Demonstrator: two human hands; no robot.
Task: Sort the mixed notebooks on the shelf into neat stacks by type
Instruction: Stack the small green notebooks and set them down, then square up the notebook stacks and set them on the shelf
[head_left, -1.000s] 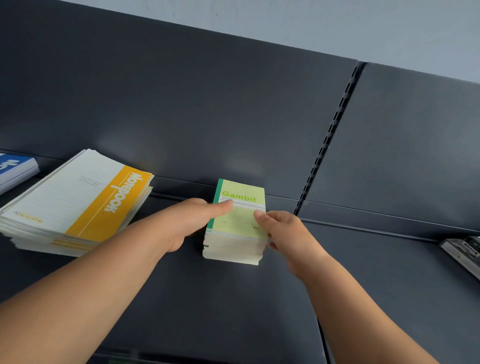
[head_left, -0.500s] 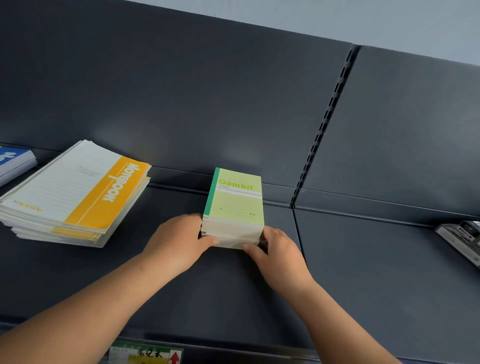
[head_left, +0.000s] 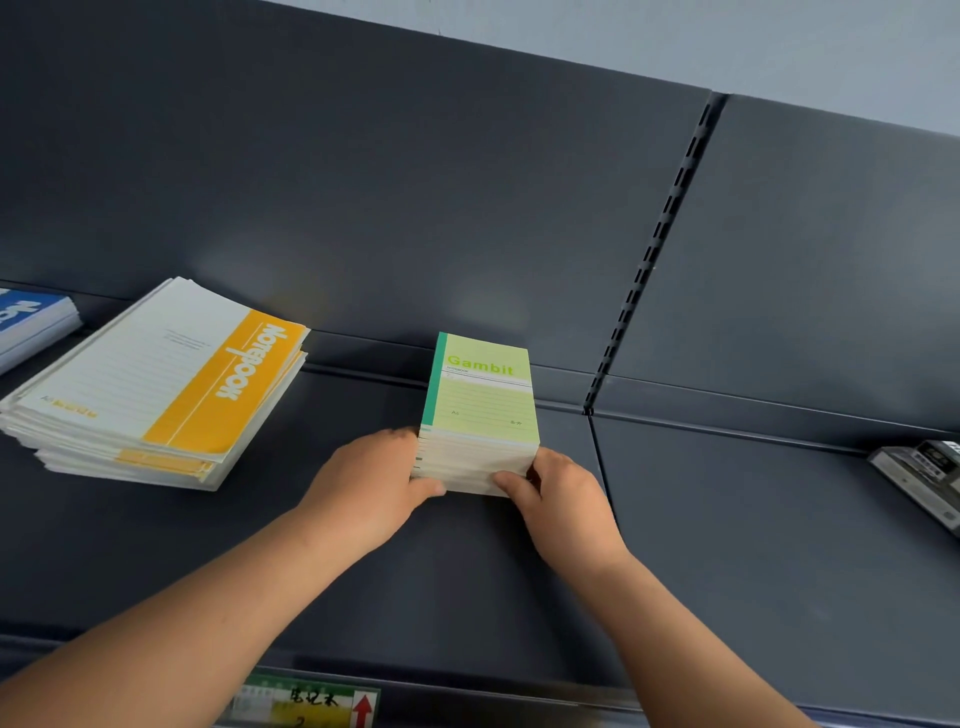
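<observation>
A stack of small light-green "Gambit" notebooks (head_left: 483, 400) stands on the dark shelf (head_left: 467, 582), near its back panel. My left hand (head_left: 371, 480) grips the stack's front left corner, thumb across the front edge. My right hand (head_left: 558, 491) grips the front right corner the same way. To the left lies a fanned, uneven stack of larger white-and-orange "Notebook" notebooks (head_left: 156, 379). A blue-covered notebook stack (head_left: 31, 322) shows at the far left edge, partly cut off.
Grey boxed items (head_left: 924, 475) lie at the shelf's right edge. A slotted upright (head_left: 652, 254) divides the back panel. A price label with a red arrow (head_left: 306, 704) sits on the shelf's front rail.
Both hands came off the top cover of the green stack and dropped to its front corners. The stack now sits squarer. The camera view tilted slightly.
</observation>
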